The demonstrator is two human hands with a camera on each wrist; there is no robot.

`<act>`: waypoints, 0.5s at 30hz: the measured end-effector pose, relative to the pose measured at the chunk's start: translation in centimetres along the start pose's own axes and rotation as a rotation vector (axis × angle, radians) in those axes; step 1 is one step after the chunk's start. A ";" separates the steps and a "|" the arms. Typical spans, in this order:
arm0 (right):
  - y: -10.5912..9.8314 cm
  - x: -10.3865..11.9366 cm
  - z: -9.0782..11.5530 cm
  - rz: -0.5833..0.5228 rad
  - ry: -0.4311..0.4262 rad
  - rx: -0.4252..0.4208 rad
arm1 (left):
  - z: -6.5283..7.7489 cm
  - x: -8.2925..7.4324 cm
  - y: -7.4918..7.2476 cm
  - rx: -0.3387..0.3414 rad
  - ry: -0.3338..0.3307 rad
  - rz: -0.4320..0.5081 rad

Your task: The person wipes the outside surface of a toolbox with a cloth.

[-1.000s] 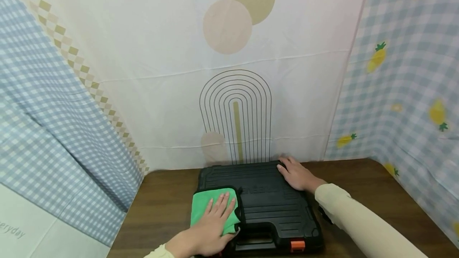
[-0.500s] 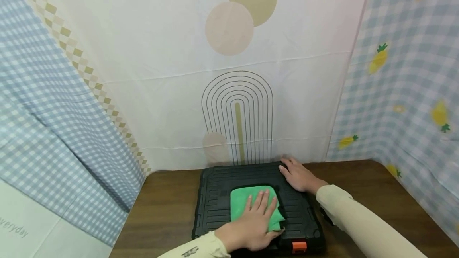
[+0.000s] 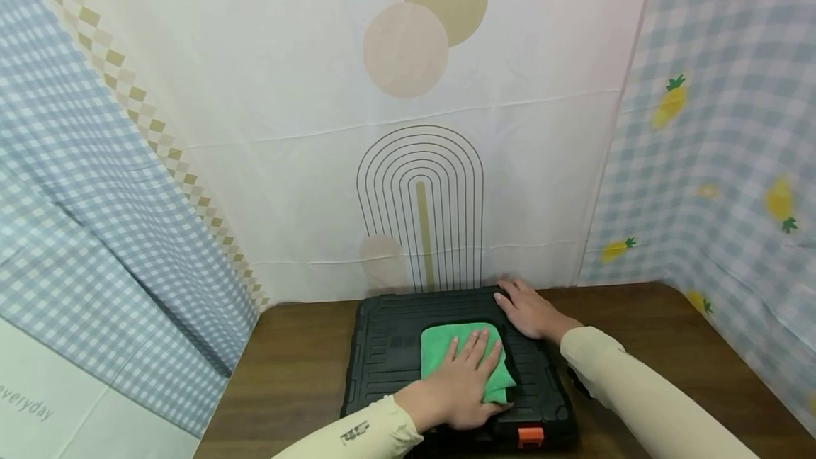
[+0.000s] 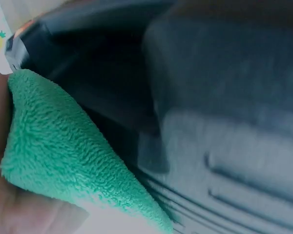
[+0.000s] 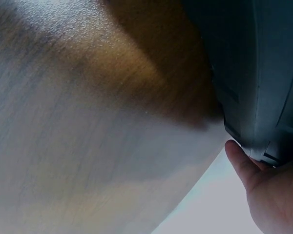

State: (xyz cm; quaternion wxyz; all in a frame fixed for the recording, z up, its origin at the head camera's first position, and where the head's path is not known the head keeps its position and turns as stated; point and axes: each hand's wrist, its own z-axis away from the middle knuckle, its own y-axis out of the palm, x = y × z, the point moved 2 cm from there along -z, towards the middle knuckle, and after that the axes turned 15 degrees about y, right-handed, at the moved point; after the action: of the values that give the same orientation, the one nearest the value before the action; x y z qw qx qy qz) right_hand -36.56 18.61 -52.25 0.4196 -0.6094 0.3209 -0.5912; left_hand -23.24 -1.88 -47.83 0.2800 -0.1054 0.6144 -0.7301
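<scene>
A black plastic tool case (image 3: 389, 346) with an orange latch (image 3: 530, 436) lies flat on the table. My left hand (image 3: 455, 388) presses a green cloth (image 3: 440, 340) onto the right half of its lid, fingers straight and spread. In the left wrist view the fluffy cloth (image 4: 63, 141) bulges up beside part of the hand (image 4: 19, 204), over the case's grooved surface. My right hand (image 3: 532, 312) rests on the case's far right corner. One finger (image 5: 241, 163) reaches past the case's edge in the right wrist view; the other fingers are mostly hidden there.
The brown wooden table (image 3: 287, 360) extends to both sides of the case. A white patterned curtain (image 3: 306, 197) hangs right behind the table's far edge. Blue checked cloths (image 3: 95, 147) hang at the left and right.
My left hand has slid the green cloth from the lid's left side to the right, then slightly farther right and away. The right hand stays at the corner.
</scene>
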 end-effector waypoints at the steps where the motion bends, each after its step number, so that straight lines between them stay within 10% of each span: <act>1: 0.0 0.0 0.0 0.002 0.002 0.000 | -0.1 0.2 -0.1 0.003 -0.001 -0.017; 15: 0.1 -0.1 -0.2 0.008 0.003 -0.002 | -2.6 3.3 -1.4 -0.055 -0.098 -0.167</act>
State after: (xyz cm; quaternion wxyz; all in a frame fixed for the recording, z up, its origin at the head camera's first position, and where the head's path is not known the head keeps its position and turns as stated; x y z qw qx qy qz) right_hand -36.76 18.61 -52.45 0.4207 -0.6078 0.3245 -0.5901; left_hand -27.68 -1.35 -47.75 0.2449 -0.1994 0.6090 -0.7276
